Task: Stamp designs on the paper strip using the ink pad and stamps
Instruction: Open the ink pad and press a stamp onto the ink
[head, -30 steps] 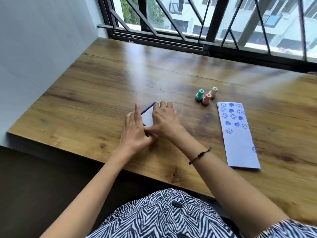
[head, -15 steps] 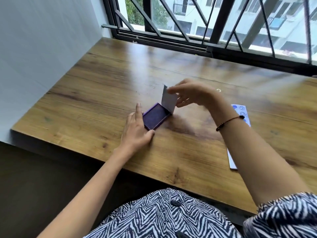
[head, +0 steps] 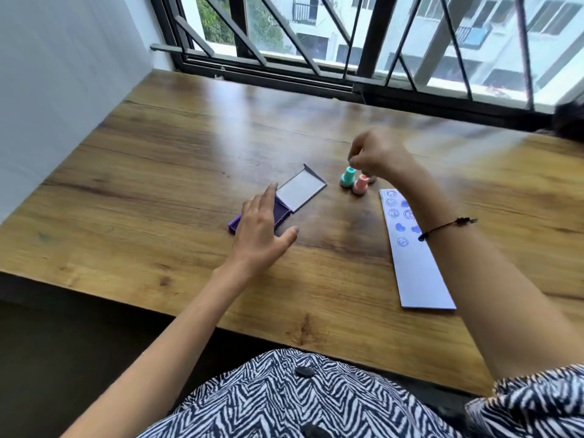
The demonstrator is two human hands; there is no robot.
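Now the ink pad (head: 252,218) lies open on the table (head: 158,172), its lid (head: 301,192) folded flat away from the person, where half a second ago the right hand was holding that lid upright. The right hand (head: 377,156) has since left it and moved over the cluster of stamps, hovering just above the teal stamp (head: 347,178) and the pink stamp (head: 360,184); its fingers are curled and pinched together, but the blur keeps me from telling whether they have hold of anything, possibly the third, pale stamp seen there a second ago, which I cannot make out now. The left hand (head: 257,226) rests spread and flat over the purple pad base, steadying it, gripping nothing. The paper strip (head: 414,267) lies to the right, near the stamps and partly under the right forearm, with blue designs covering its far end and the near half bare. To my mind the opening step is done, and the choice of a stamp is under way; inking comes next, and the left hand will need to clear the pad's face first.
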